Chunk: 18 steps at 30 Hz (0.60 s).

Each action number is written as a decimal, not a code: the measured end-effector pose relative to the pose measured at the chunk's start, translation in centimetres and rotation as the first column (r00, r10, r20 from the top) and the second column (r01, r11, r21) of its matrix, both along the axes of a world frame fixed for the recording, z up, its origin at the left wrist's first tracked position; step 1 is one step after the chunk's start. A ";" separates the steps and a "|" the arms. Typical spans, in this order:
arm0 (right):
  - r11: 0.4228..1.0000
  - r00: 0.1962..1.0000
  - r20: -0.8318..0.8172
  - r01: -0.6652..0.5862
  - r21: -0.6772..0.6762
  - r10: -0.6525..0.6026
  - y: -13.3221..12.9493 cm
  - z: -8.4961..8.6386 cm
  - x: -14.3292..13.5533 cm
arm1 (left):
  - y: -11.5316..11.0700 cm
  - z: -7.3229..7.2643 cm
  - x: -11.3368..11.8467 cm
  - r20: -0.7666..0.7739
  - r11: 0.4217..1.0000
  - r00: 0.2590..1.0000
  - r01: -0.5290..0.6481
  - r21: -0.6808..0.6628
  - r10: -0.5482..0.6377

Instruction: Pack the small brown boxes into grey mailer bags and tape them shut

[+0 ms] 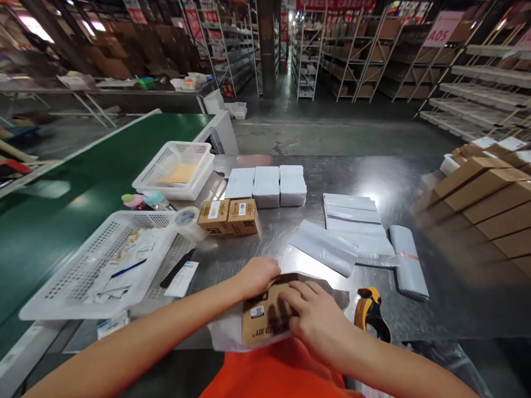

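A brown cardboard box (259, 323) with a small label lies partly inside a grey-white plastic mailer bag (226, 331) at the table's near edge. My left hand (260, 276) is closed on the bag's edge at the box's far left corner. Over the right part of the box lies my right hand (313, 315), fingers spread on its top. A yellow and black tape dispenser (367, 312) stands right of the right hand. Beyond the hands lie a loose mailer (323, 247) and a stack of flat mailers (352, 215).
Two small brown boxes (228, 217) and white wrapped packages (266, 185) stand behind. At left are a tape roll (187, 220), a black knife (177, 269), white baskets (95, 265) and a green conveyor (103, 160). Cartons (489, 193) stand at right, near rolled mailers (409, 262).
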State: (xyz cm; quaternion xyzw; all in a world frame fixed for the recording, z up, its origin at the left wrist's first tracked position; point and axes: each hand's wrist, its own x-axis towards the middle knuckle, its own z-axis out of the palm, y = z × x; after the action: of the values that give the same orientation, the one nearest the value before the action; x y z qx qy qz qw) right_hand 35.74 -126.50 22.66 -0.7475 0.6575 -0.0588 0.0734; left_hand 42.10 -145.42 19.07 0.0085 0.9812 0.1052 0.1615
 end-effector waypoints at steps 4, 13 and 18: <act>0.996 0.998 0.056 -0.027 0.087 0.022 -0.6 0.5 -0.4 | -0.2 0.0 0.4 -0.004 0.999 0.999 0.037 -0.001 -0.037; 0.830 0.971 0.231 -0.173 0.530 0.055 -3.3 0.8 -1.6 | -1.2 0.3 -1.0 -0.008 0.995 0.998 0.059 0.078 -0.059; 0.784 0.966 0.251 -0.198 0.589 0.055 -4.2 0.9 -2.0 | -0.2 0.0 -0.8 0.034 0.987 0.991 0.128 0.092 -0.132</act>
State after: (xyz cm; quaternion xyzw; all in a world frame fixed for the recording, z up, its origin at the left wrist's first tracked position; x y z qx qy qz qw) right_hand 33.69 -130.73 23.55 -0.7152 0.5772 0.0784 0.3862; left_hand 41.31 -145.64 19.12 0.0777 0.9694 0.1386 0.1870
